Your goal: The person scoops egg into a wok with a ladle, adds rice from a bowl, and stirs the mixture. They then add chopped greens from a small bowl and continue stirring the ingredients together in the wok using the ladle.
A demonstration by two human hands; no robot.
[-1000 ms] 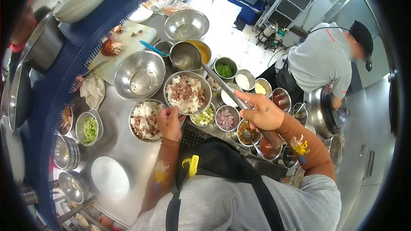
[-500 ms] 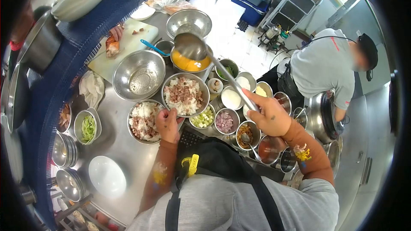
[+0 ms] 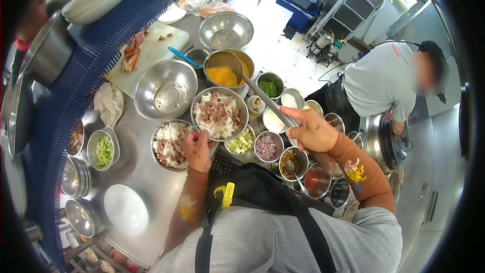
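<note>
My right hand (image 3: 314, 130) is wrapped round the long handle of a metal ladle (image 3: 258, 92). The ladle's bowl sits in a metal pot of beaten egg (image 3: 246, 61), with yellow egg pooled in it. With thumb and fingers, my left hand (image 3: 197, 150) pinches the near rim of a metal bowl of rice and diced meat (image 3: 217, 114), which looks tilted. Just below and left of it stands a second bowl of rice and meat (image 3: 170, 144), partly behind my left hand. An empty-looking steel bowl (image 3: 165, 90) is close to their upper left.
Tubs of chopped green vegetable (image 3: 240, 143), diced onion (image 3: 266, 147) and sauce (image 3: 318, 179) line the right side. A cutting board (image 3: 169, 45) with meat lies at the back left. A white bowl (image 3: 126, 209) rests at the near left. A co-worker (image 3: 381, 78) bends over a pot on the right.
The ladle has gone down from above the egg into it, my right hand moving slightly right and down. My left hand stays on the bowl's rim. Another person's hand has left the cutting board.
</note>
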